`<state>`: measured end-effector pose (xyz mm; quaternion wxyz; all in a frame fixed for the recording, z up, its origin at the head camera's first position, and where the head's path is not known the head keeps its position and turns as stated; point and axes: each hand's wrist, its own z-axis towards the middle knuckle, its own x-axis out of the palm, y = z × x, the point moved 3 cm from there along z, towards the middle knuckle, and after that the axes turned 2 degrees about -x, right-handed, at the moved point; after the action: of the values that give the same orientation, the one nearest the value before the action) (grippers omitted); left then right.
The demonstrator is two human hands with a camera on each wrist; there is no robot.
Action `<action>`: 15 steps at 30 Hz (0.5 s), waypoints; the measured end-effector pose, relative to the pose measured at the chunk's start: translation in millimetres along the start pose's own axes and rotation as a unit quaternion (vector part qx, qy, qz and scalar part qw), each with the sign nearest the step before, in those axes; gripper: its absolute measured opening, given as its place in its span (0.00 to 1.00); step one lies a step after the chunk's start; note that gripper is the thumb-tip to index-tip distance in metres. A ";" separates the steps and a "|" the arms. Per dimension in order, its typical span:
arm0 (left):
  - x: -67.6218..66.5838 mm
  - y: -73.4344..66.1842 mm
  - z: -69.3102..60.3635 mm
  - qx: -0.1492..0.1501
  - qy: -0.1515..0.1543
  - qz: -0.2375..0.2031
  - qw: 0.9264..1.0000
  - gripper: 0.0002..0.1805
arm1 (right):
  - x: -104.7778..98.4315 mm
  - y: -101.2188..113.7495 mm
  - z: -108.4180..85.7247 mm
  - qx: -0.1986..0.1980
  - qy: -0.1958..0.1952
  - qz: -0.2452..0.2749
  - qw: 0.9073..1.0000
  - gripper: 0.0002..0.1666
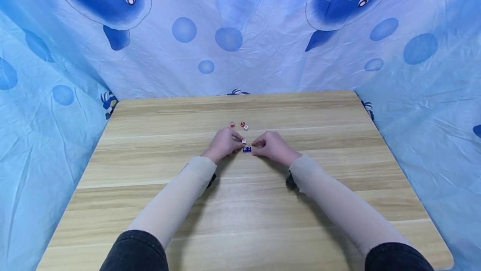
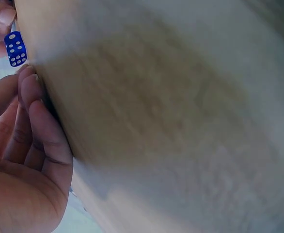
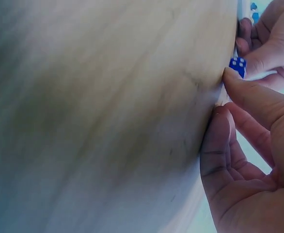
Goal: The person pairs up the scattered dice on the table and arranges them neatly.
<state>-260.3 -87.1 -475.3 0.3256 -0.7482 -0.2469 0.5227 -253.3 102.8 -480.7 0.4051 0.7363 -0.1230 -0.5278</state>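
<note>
We see two blue dice (image 1: 246, 149) with white pips lying side by side on the bench (image 1: 233, 221), in the gap between the two hands. Just off their 12 o'clock is a white die (image 1: 244, 141), which our left hand (image 1: 224, 142), at about 10 o'clock of the blue pair, appears to pinch between the tips of thumb and forefinger. Our right hand (image 1: 273, 147) sits at 3 o'clock with its fingers loosely bent and nothing between them; its thumb tip reaches the end of the blue pair, and in the right wrist view it partly covers a blue face.

Farther out towards 12 o'clock lies a second white die (image 1: 246, 127), close against a red die (image 1: 242, 124) at its 10 o'clock. Another red die (image 1: 232, 125) rests apart from these, at 11 o'clock of the blue pair. Our forearms come in from 7 and 5 o'clock in pale sleeves (image 1: 173, 200), with dark cloth (image 1: 135, 252) above them. Past the bench's 12 o'clock edge hangs a blue curtain (image 1: 263, 70) printed with dolphins (image 1: 133, 6) and bubbles (image 1: 229, 39).
</note>
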 end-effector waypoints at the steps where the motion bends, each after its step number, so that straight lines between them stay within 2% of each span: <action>1: -0.1 0.2 0.3 -0.002 0.000 -0.001 1.000 0.08 | -2.4 -2.0 -1.0 0.004 -0.001 0.001 1.000 0.18; 10: -0.8 1.3 0.8 -0.022 0.001 -0.005 1.000 0.08 | -25.5 -17.8 -1.9 0.035 -0.032 -0.011 0.999 0.18; 15: -1.2 0.7 0.3 -0.026 0.003 -0.003 1.000 0.07 | -28.8 -20.5 4.1 0.056 -0.043 0.017 0.997 0.20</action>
<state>-261.0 -88.4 -475.1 0.3084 -0.7570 -0.2620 0.5131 -273.8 131.6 -476.6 0.3669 0.7322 -0.1818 -0.5442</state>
